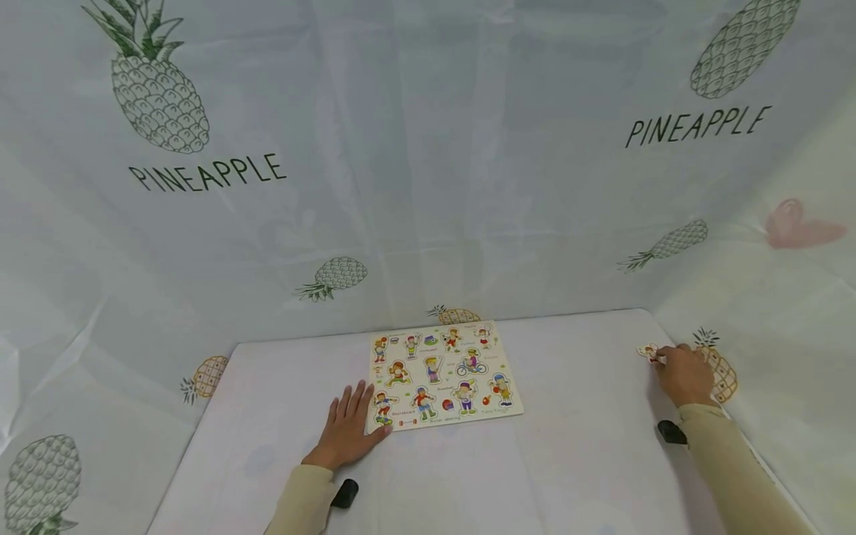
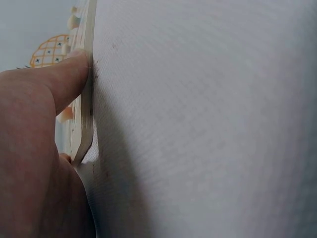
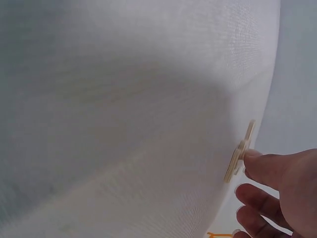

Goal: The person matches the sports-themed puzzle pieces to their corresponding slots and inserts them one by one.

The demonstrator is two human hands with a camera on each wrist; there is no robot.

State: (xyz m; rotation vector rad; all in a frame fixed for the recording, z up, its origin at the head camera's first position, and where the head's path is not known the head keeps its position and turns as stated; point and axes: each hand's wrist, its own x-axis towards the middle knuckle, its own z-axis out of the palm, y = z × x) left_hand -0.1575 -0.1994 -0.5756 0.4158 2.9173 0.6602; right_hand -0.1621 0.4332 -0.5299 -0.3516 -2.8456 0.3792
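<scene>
A wooden knob puzzle board [image 1: 417,371] with cartoon sports figures lies flat on the white-covered table, mid-view. My left hand [image 1: 345,431] rests at its lower left corner with straight fingers; the thumb lies on the board's edge, as the left wrist view shows close up. Far to the right, my right hand [image 1: 686,377] pinches a small wooden puzzle piece [image 3: 241,151] between thumb and fingers. In the right wrist view the thin piece appears edge-on, close over the tablecloth. Fingers partly cover its picture in the head view.
A white cloth [image 1: 428,186] printed with pineapples hangs behind the table and along its sides. The table's right edge runs close beside the right forearm [image 1: 735,468]. Dark wrist devices sit under both sleeves.
</scene>
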